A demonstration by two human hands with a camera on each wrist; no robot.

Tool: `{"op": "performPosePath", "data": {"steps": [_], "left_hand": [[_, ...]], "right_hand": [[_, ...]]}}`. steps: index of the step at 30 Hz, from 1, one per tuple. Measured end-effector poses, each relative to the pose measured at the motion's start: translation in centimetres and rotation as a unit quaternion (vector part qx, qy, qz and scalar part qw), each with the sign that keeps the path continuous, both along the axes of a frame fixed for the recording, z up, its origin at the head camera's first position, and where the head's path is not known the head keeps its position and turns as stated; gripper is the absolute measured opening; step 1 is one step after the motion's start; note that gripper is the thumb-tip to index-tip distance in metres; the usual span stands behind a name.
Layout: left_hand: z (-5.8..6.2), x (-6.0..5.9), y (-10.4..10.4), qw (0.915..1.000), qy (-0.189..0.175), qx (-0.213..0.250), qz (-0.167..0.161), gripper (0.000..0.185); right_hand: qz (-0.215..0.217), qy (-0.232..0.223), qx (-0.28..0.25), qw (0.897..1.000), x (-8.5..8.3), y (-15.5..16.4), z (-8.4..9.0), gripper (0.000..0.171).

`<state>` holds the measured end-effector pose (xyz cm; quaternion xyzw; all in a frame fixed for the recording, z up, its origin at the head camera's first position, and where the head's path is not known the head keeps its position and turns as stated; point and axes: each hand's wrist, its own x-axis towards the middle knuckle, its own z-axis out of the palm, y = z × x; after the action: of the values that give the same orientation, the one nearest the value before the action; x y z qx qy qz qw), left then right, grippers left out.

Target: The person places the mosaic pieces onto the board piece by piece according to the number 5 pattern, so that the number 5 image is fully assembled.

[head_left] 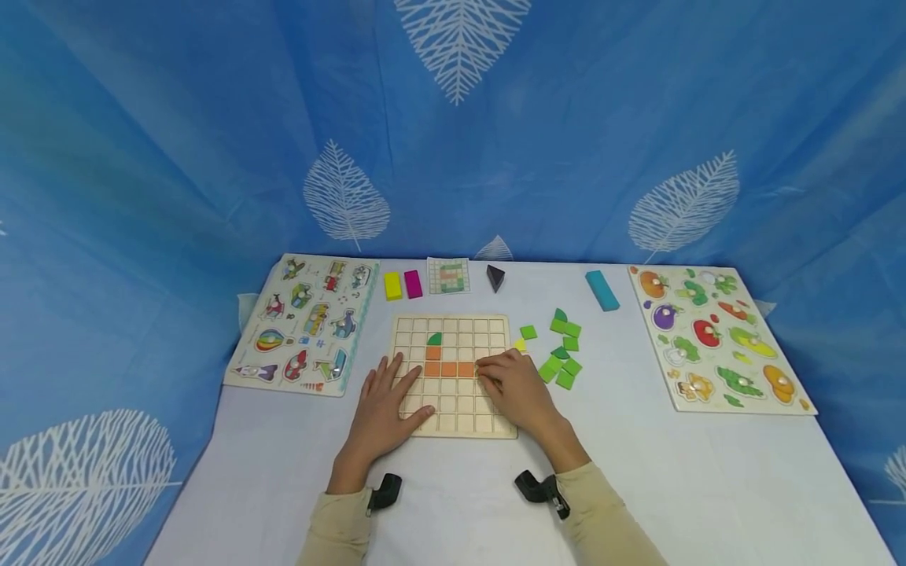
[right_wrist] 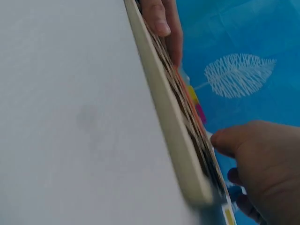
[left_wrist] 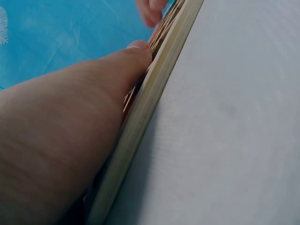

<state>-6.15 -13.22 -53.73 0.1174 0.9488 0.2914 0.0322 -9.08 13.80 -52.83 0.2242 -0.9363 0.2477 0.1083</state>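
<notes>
A square wooden grid board (head_left: 446, 425) lies flat on the table. An L of orange square tiles (head_left: 449, 369) fills several cells, with a green quarter-round tile (head_left: 435, 339) above its upper end. Spread over the board's left side, my left hand (head_left: 382, 417) rests with fingers extended; its thumb (left_wrist: 133, 58) lies over the near edge. My right hand (head_left: 524, 393) bends over the right side, its fingertips pinching a small, mostly hidden greenish tile at the orange row's end. A yellow piece (head_left: 520, 345) shows just behind that hand.
Loose green tiles (head_left: 565, 379) lie right of the board. Behind it are a printed pattern card (head_left: 458, 288), yellow (head_left: 392, 286), magenta (head_left: 414, 284), dark (head_left: 495, 277) and teal (head_left: 602, 290) blocks. A vehicle puzzle (head_left: 283, 346) and a vegetable puzzle (head_left: 697, 358) flank the board.
</notes>
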Motion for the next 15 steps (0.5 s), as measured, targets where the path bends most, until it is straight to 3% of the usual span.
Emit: {"op": "performPosePath", "data": {"steps": [9,15], "left_hand": [[0.1,0.0,0.0,0.9999,0.01,0.004,-0.003,0.076],[0.2,0.1,0.0,0.9999,0.011,0.013,0.0,0.075]], "right_hand": [[-0.089,0.051,-0.055,0.993,2.0,6.2,-0.9,0.015],[-0.143,0.049,-0.096,0.984,3.1,9.5,-1.5,0.014]]}}
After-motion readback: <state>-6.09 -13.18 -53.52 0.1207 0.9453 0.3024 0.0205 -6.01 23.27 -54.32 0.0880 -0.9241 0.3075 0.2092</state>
